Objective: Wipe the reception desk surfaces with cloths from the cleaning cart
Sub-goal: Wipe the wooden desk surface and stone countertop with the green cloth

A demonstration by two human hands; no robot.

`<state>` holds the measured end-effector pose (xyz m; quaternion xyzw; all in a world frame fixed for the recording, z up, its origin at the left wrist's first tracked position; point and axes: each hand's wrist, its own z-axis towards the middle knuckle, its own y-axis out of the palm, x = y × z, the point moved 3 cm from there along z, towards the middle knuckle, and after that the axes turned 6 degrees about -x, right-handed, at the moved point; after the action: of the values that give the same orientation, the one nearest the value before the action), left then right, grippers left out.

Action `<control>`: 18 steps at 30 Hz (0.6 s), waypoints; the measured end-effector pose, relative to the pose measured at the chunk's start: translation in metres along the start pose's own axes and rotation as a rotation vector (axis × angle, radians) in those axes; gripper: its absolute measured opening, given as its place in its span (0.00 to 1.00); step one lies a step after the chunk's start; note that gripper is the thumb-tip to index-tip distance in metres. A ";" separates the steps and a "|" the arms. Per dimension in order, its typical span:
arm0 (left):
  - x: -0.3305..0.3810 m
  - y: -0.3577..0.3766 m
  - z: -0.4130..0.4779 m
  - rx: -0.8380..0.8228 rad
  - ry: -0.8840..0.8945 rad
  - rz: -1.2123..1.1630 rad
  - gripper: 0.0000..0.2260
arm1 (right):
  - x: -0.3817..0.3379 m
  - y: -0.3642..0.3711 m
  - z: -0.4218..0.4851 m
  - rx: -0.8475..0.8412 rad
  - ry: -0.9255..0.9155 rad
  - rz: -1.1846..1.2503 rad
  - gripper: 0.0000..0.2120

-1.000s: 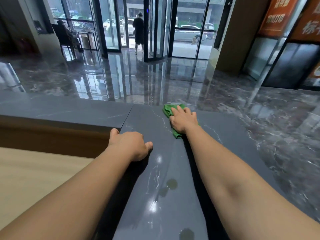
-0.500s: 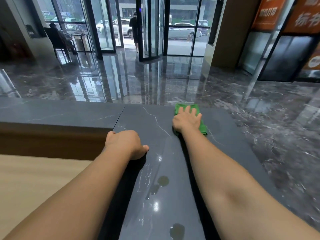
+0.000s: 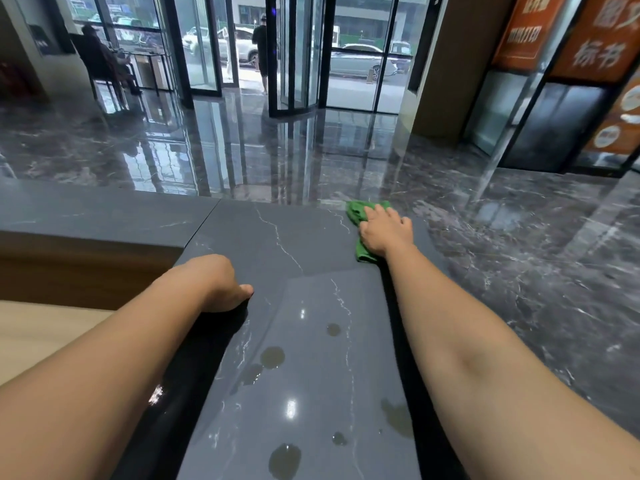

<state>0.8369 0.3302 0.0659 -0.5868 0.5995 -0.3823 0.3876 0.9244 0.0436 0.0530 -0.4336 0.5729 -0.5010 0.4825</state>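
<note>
The dark grey stone desk top [image 3: 308, 296] runs away from me. Near its far right corner lies a green cloth [image 3: 356, 212]. My right hand [image 3: 386, 233] presses flat on the cloth with straight fingers, covering its middle. My left hand [image 3: 216, 282] sits at the desk top's left edge, thumb on the surface and fingers curled down over the edge, where they are hidden. Several wet patches [image 3: 272, 356] lie on the near part of the top between my forearms.
A second grey counter section [image 3: 97, 213] joins on the left, above a brown front and a lower pale wooden desk [image 3: 41, 337]. Beyond the far and right edges drops the glossy marble lobby floor [image 3: 519, 271]. Glass doors [image 3: 294, 64] stand far behind.
My right hand has slid the green cloth rightward along the far edge towards the corner. The left hand has stayed on the desk's left edge.
</note>
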 end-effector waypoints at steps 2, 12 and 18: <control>-0.001 0.000 -0.002 0.017 0.006 -0.013 0.25 | 0.033 -0.004 -0.002 0.021 0.119 0.017 0.24; -0.005 0.004 -0.006 0.072 0.033 -0.059 0.25 | 0.004 0.006 -0.024 0.079 0.392 0.040 0.24; -0.007 0.004 -0.004 0.055 0.026 -0.064 0.26 | -0.093 0.021 -0.055 0.082 0.256 0.049 0.25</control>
<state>0.8318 0.3376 0.0638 -0.5897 0.5747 -0.4185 0.3832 0.8846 0.1457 0.0450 -0.3317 0.6194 -0.5632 0.4348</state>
